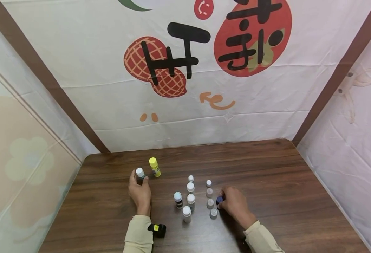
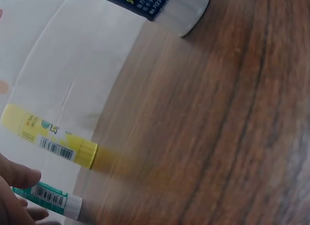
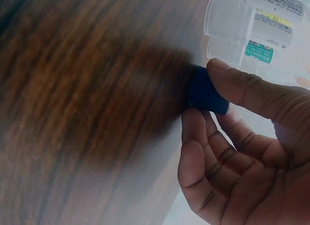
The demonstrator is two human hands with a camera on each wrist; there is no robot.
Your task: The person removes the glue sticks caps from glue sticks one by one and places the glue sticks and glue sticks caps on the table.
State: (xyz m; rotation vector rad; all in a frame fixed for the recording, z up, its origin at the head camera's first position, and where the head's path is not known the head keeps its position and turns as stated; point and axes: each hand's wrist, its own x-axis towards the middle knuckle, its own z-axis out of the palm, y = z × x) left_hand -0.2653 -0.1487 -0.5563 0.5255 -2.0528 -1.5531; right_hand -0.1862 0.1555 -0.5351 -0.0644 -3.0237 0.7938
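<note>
Pinching a blue cap point(image 1: 219, 200) between thumb and fingers, the right hand point(image 1: 235, 204) is well to the right of the yellow glue stick point(image 1: 155, 167) and nearer the person. The left hand point(image 1: 140, 194) holds a green glue stick point(image 2: 52, 198), upright with its white cap on top, just left of the yellow glue stick; the thumb lies on one side, the fingers on the other. The yellow glue stick itself stands upright and apart from both hands.

Four white-capped glue sticks point(image 1: 190, 200) stand in a line to its right, running toward the person, and a dark-labelled glue stick point(image 1: 178, 201) stands between it and that line. Farther right of it, four small pale caps point(image 1: 210, 203) form a row, with the blue cap just beyond them. Behind it, past the back edge of the brown table point(image 1: 283, 168), hangs a printed white cloth point(image 1: 179, 123).
</note>
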